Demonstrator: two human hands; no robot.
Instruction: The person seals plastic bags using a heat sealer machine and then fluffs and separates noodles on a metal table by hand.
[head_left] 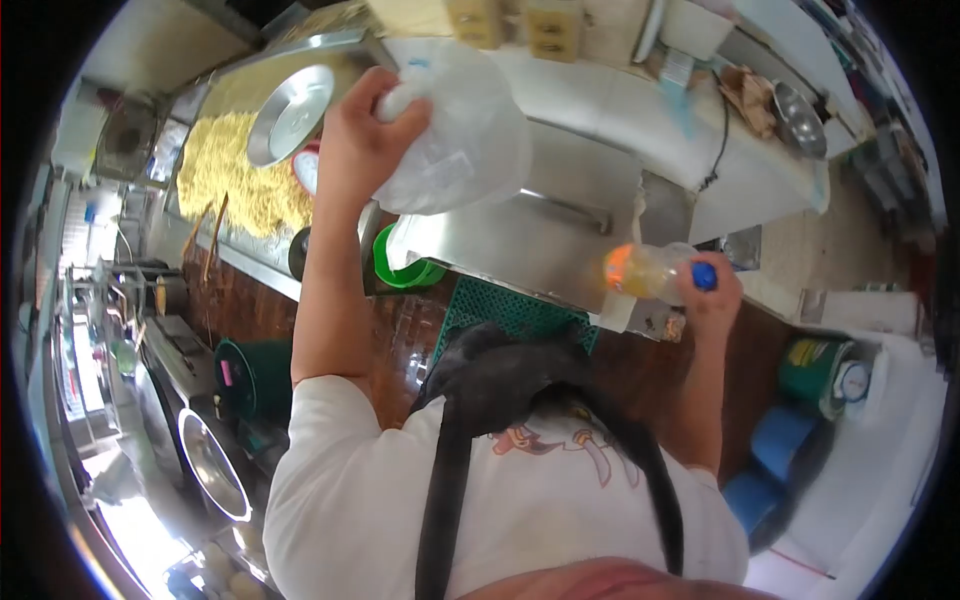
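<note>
My left hand point(375, 125) is raised over the counter, its fingers closed round the neck of a bulging, translucent white plastic bag point(455, 140). What the bag contains is not clear. On the right, my right hand point(712, 297) grips a clear plastic bottle point(652, 273) near its blue cap. The bottle lies almost level, with an orange label towards its far end and some yellowish liquid inside. Beneath the bottle and bag is a stainless steel surface point(560, 185).
Yellow noodles point(220, 165) cover a tray at the left, with a metal bowl point(290, 115) and long sticks by them. A green bucket point(403, 262) and green mat point(510, 310) are below. Blue stools point(780, 440) stand at the right.
</note>
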